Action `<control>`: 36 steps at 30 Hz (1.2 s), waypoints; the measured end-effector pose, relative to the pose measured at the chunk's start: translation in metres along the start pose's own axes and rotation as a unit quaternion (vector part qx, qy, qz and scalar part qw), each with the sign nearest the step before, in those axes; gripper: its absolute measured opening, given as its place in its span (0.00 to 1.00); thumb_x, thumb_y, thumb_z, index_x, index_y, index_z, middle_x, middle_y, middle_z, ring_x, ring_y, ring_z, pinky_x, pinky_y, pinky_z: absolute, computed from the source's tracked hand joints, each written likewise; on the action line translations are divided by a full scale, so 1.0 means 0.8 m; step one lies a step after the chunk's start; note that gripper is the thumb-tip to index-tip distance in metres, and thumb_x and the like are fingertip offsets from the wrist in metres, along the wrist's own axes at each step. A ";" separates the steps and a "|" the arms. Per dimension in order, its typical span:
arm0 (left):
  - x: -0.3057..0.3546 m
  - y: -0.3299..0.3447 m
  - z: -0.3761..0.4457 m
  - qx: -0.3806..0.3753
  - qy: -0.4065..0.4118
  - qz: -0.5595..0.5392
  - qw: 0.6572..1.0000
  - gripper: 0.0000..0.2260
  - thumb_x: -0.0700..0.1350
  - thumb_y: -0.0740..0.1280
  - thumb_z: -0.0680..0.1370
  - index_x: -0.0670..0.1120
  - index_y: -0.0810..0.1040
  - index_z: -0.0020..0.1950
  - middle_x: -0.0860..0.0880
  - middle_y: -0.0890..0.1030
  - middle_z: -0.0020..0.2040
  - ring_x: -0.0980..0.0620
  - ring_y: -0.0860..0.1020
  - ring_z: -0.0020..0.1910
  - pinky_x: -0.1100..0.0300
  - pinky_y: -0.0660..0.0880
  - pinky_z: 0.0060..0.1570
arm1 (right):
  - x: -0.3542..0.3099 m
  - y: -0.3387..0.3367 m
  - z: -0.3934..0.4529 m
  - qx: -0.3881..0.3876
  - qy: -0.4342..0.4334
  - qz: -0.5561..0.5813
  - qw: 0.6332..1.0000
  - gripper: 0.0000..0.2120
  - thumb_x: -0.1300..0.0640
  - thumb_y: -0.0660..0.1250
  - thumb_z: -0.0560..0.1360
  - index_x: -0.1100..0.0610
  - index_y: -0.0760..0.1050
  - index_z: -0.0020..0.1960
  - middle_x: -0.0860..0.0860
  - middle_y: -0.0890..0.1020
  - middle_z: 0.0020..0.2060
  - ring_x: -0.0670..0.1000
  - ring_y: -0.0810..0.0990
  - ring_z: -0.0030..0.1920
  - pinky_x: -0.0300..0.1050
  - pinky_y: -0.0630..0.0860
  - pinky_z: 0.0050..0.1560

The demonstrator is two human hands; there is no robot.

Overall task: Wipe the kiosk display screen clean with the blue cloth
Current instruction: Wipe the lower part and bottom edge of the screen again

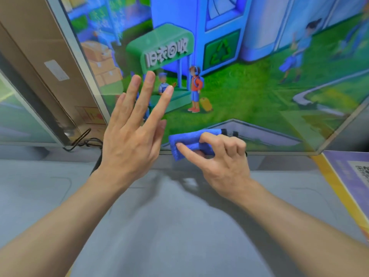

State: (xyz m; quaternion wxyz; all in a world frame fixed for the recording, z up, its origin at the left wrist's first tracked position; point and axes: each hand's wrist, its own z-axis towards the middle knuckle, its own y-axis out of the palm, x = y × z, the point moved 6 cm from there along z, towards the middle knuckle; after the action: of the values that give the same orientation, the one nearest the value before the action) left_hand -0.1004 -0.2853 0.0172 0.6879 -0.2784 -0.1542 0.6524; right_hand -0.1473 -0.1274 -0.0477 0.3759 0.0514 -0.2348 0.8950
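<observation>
The kiosk display screen [249,82] fills the upper view, lit with a cartoon scene of a green recycling booth and grass. My right hand [221,158] grips the folded blue cloth [187,141] and holds it against the screen's bottom edge near the middle. My left hand [131,128] is raised flat with fingers spread, in front of the lower left part of the screen; it holds nothing. Whether its fingertips touch the glass is unclear.
A grey surface [159,216] lies below the screen. Black cables [85,141] run at the screen's lower left corner. A brown cardboard panel [40,62] stands left of the screen's metal frame. A purple poster with a yellow border [351,176] lies at right.
</observation>
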 end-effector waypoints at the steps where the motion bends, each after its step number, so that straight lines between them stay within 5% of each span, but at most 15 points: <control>1: 0.000 0.000 0.000 0.001 -0.001 0.001 1.000 0.25 0.41 0.62 0.82 0.46 0.60 0.79 0.43 0.56 0.78 0.39 0.56 0.78 0.42 0.60 0.74 | -0.001 0.003 -0.006 -0.011 -0.021 0.003 1.000 0.19 0.61 0.63 0.81 0.41 0.80 0.62 0.49 0.71 0.57 0.52 0.69 0.51 0.48 0.63 0.52; 8: 0.006 -0.003 0.001 0.007 -0.028 -0.001 1.000 0.26 0.40 0.63 0.81 0.44 0.60 0.78 0.39 0.59 0.77 0.38 0.56 0.77 0.43 0.59 0.75 | 0.046 -0.006 -0.060 -0.068 -0.130 -0.015 0.989 0.18 0.58 0.67 0.79 0.41 0.79 0.64 0.49 0.71 0.58 0.52 0.71 0.53 0.47 0.66 0.56; 18: 0.051 0.009 0.014 0.020 -0.023 -0.008 1.000 0.28 0.41 0.63 0.81 0.49 0.58 0.79 0.46 0.55 0.78 0.42 0.55 0.78 0.45 0.60 0.74 | 0.073 -0.034 0.001 0.051 0.031 -0.041 0.997 0.21 0.63 0.56 0.82 0.40 0.73 0.65 0.48 0.69 0.54 0.53 0.68 0.49 0.49 0.63 0.50; 23: 0.063 0.022 0.011 -0.001 -0.027 0.014 1.000 0.27 0.43 0.63 0.81 0.51 0.57 0.79 0.46 0.52 0.78 0.42 0.53 0.78 0.47 0.55 0.75 | 0.061 -0.020 -0.028 0.007 -0.047 -0.020 0.999 0.20 0.59 0.67 0.78 0.40 0.77 0.65 0.48 0.70 0.56 0.52 0.68 0.51 0.48 0.64 0.52; 28: 0.062 0.023 0.011 -0.003 -0.024 0.030 0.999 0.27 0.44 0.62 0.82 0.50 0.58 0.79 0.45 0.51 0.78 0.41 0.53 0.78 0.47 0.55 0.75 | 0.080 -0.019 -0.069 -0.050 -0.112 -0.021 0.992 0.19 0.59 0.62 0.80 0.40 0.80 0.63 0.48 0.70 0.57 0.52 0.70 0.53 0.46 0.66 0.55; 32: 0.065 0.025 0.010 -0.002 -0.034 0.037 0.999 0.27 0.43 0.62 0.81 0.49 0.58 0.79 0.45 0.51 0.78 0.41 0.51 0.78 0.45 0.55 0.75 | 0.107 -0.036 -0.073 -0.043 -0.111 -0.045 0.992 0.19 0.59 0.66 0.79 0.40 0.78 0.65 0.49 0.71 0.56 0.52 0.69 0.52 0.47 0.65 0.54; 36: 0.077 0.026 0.013 0.029 -0.067 0.022 0.997 0.24 0.42 0.62 0.82 0.45 0.63 0.77 0.43 0.56 0.77 0.39 0.54 0.77 0.45 0.59 0.74 | 0.125 -0.053 -0.037 0.023 -0.027 -0.058 0.998 0.22 0.63 0.59 0.80 0.41 0.73 0.66 0.48 0.70 0.54 0.53 0.68 0.50 0.48 0.64 0.51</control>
State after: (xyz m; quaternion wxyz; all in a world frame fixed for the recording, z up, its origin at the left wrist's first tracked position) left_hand -0.1169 -0.2233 0.0038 0.6695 -0.2170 -0.1749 0.6886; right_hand -0.1864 -0.0231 -0.0312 0.4193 0.0980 -0.2207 0.8752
